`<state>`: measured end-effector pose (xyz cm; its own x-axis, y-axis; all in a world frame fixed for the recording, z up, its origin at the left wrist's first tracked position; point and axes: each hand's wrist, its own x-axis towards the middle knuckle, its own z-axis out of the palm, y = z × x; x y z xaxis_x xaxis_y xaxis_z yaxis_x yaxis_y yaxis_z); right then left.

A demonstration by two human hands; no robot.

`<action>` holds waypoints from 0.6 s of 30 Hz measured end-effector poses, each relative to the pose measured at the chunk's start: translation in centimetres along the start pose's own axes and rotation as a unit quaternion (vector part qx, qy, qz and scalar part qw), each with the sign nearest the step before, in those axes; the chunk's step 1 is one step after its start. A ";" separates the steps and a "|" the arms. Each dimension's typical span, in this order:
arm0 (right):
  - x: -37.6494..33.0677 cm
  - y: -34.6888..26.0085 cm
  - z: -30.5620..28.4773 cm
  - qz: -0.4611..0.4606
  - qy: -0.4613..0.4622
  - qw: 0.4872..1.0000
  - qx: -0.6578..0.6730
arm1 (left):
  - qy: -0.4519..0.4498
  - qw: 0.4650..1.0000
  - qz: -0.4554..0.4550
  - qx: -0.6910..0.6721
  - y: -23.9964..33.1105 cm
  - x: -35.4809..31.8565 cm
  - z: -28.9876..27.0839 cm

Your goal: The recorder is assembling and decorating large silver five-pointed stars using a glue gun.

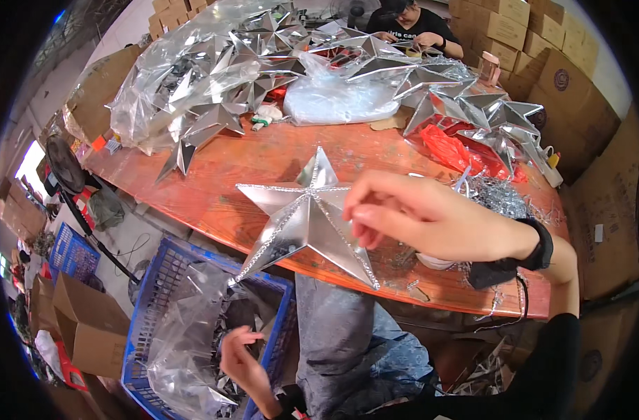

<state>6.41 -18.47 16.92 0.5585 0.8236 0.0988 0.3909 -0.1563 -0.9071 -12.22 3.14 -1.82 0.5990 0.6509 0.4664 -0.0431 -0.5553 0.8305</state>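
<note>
Wooden table (277, 157) carries heaps of finished silver stars (214, 84), many in clear bags; loose trim lies at right, so work remains. Blue crate (148, 294) beside my knee holds a bag of more stars. My right hand (431, 217) pinches one star (302, 217) above the table edge; left hand (241, 358) hangs half open, empty, over the crate.

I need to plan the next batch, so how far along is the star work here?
Looks done: silver stars lie in the clear bag lining the blue crate. In hand: the right hand holds a silver star over the table edge; the left hand reaches down at the bag. Left: large piles of stars cover the table's far side. Seemingly far from finished.
</note>
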 end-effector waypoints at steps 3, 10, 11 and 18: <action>-2.6 0.3 -0.7 -0.003 -0.018 0.982 0.186 | 0.035 0.998 -0.037 0.023 1.7 0.5 -1.4; -7.0 1.2 0.3 0.061 -0.014 0.936 0.347 | -0.050 0.990 0.130 0.024 8.1 0.0 -0.3; -7.1 1.4 0.5 0.057 -0.012 0.931 0.360 | -0.070 0.981 0.175 -0.034 9.3 0.0 0.9; -8.0 1.9 1.6 -0.014 0.009 0.950 0.313 | -0.200 0.956 0.198 -0.084 15.4 0.5 5.7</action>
<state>1.50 -24.47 13.72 0.5685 0.8126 0.1287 -0.1027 0.2253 -0.9689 -7.98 -8.07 9.48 0.7657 0.1376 0.6283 -0.4373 -0.6050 0.6654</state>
